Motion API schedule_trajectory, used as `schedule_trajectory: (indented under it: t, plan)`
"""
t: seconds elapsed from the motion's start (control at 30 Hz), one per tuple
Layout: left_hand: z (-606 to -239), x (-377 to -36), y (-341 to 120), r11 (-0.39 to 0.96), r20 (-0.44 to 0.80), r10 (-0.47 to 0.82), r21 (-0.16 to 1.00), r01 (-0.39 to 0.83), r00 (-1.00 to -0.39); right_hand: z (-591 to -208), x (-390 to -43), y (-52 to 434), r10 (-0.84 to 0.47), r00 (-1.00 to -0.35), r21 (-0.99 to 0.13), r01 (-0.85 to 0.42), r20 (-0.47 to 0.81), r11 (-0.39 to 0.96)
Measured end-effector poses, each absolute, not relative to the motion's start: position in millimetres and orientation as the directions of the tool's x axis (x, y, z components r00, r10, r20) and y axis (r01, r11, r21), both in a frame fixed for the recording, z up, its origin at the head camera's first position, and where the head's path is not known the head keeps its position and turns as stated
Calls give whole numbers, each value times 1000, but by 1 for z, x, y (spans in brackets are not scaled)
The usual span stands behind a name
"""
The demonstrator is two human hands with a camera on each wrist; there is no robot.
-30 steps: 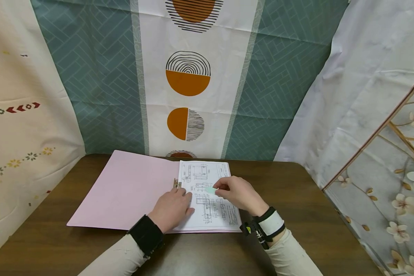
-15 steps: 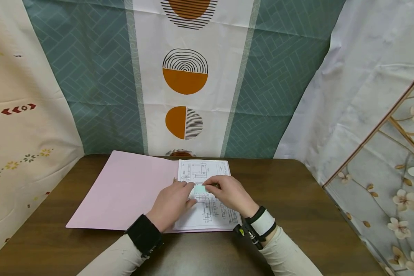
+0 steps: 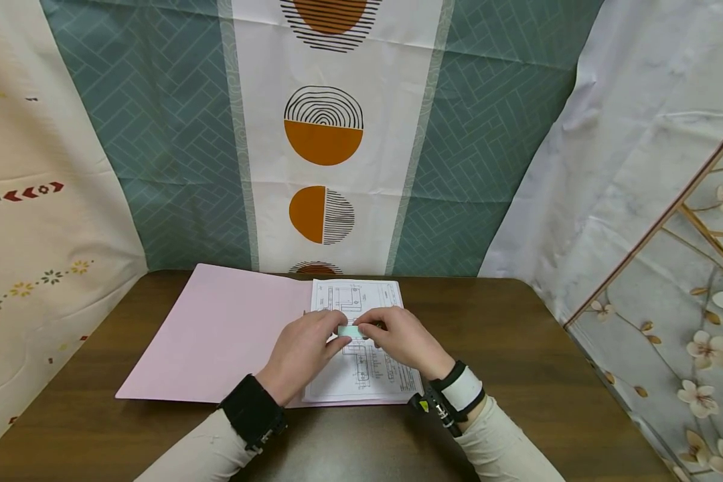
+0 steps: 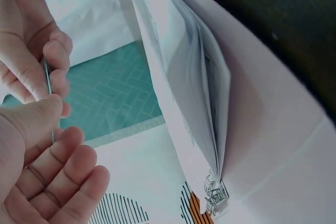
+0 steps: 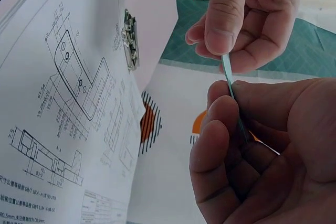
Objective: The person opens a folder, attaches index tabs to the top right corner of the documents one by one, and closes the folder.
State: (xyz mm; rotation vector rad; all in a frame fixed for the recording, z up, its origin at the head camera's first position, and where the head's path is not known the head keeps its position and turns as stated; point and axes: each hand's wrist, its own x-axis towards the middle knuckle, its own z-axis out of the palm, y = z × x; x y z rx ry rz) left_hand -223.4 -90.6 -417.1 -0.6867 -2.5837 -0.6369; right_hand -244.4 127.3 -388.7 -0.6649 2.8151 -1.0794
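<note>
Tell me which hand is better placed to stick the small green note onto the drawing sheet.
Probably the right hand: it pinches the small pale green sticky note directly over the white drawing sheet. The left hand only pinches its other end.

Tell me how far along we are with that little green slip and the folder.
Done: the pink folder lies open on the table, with the drawing sheets under its metal clip. In hand: the left hand and the right hand both pinch the light green slip just above the top drawing. Left: the slip is not yet on the page, and the folder is not yet closed.
</note>
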Motion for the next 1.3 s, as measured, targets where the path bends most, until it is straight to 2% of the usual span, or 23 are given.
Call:
schedule_trajectory:
  t: [0.33,0.7,1.0,1.3]
  plan:
    - [-416,-224,-93,763,491,386,306,570,-781,-389,-243,129,-433,-883,-556,-456,183,694]
    - [-414,-224,-95,772,479,381,306,557,-791,-383,-240,135,-472,-846,-431,-533,248,728]
    - [-413,-223,-95,771,485,378,307,558,-789,-383,-242,136,-494,-831,-406,-556,255,725]
    - [-414,-223,-94,776,497,380,287,561,-780,-382,-242,136,-497,-833,-430,-553,245,714]
